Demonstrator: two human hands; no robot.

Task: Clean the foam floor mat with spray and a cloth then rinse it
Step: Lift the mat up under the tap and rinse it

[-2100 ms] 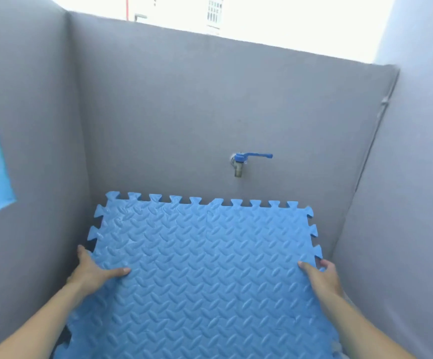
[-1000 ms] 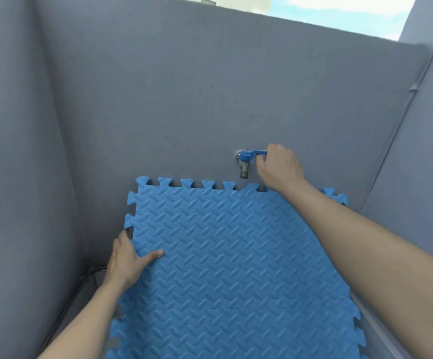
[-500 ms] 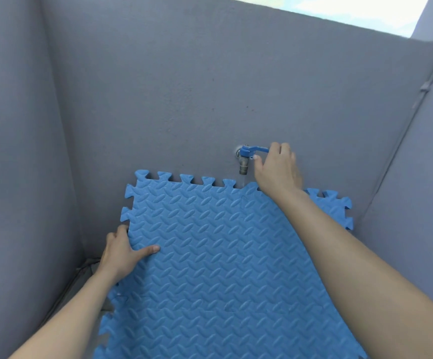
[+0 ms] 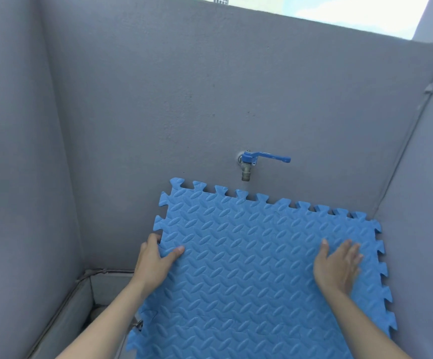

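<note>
A blue foam floor mat (image 4: 262,268), stamped with a raised leaf-like tread and cut with interlocking puzzle teeth along its edges, stands tilted in the corner of a grey-walled wash area, its toothed top edge leaning toward the back wall (image 4: 210,86) just below the tap. The left hand (image 4: 155,263) grips the mat's left edge: the thumb lies across the patterned face while the other fingers curl round behind the rim, out of sight. The right hand (image 4: 338,265) rests flat on the mat's face near the right edge, fingers straight and slightly spread, holding nothing. Both bare forearms reach in from the bottom of the view. Above the mat's top edge and just apart from it, a wall tap (image 4: 247,168) sticks out of the back wall, with a brass spout pointing down and a blue lever handle (image 4: 272,158) lying horizontally to the right; whether water runs from it cannot be told. A thin pipe (image 4: 417,120) runs down the right-hand corner of the walls. At lower left a grey raised kerb (image 4: 80,301) follows the foot of the walls. Bright sky and part of a building show over the top of the back wall.
</note>
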